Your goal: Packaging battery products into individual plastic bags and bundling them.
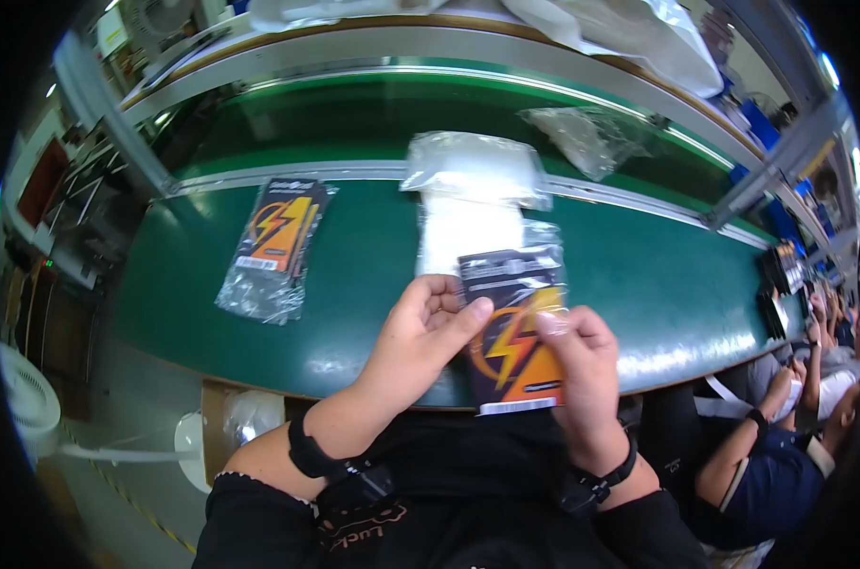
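In front of my chest, both hands hold a flat black-and-orange packet (513,351) with a lightning bolt printed on it. Clear plastic film shows at its top end. My left hand (428,327) pinches its left edge, the thumb lying on the front. On the right edge, my right hand (586,365) grips it with the thumb on the face and the fingers mostly behind. Just beyond it lies a stack of clear plastic bags (473,163), with white sheet-like material (463,232) below them. Similar bagged packets (276,232) lie in a pile to the left.
A green work table (354,247) stretches before me. Behind it run a metal rail and a darker green belt (354,133), where a loose clear bag (591,140) lies. A shelf edge (354,47) crosses above. A co-worker (771,474) sits at right; an open cardboard box (214,417) stands below left.
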Demonstrator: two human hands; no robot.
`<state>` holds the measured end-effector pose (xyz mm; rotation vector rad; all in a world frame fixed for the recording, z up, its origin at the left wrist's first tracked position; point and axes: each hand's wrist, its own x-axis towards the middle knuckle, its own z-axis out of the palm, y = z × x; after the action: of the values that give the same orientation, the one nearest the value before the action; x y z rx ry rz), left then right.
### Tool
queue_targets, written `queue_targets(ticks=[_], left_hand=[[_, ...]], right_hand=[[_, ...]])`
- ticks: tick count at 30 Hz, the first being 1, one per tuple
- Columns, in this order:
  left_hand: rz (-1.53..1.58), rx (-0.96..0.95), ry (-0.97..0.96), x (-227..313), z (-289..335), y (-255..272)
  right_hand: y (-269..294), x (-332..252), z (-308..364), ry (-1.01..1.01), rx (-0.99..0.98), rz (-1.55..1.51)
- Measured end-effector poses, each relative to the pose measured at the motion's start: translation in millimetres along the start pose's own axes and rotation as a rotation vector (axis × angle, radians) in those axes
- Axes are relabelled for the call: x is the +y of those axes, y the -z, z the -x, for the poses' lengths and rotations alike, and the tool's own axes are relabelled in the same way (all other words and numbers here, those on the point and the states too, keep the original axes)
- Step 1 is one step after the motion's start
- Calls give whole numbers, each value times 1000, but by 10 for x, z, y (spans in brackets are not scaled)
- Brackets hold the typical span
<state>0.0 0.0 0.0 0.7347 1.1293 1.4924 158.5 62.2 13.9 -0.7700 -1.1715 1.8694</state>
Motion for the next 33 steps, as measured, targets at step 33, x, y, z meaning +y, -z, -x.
queue_targets(ticks=[33], left_hand=[[-538, 319, -637, 778, -8, 752]], right_hand=[[109, -276, -170, 798, -469, 971]])
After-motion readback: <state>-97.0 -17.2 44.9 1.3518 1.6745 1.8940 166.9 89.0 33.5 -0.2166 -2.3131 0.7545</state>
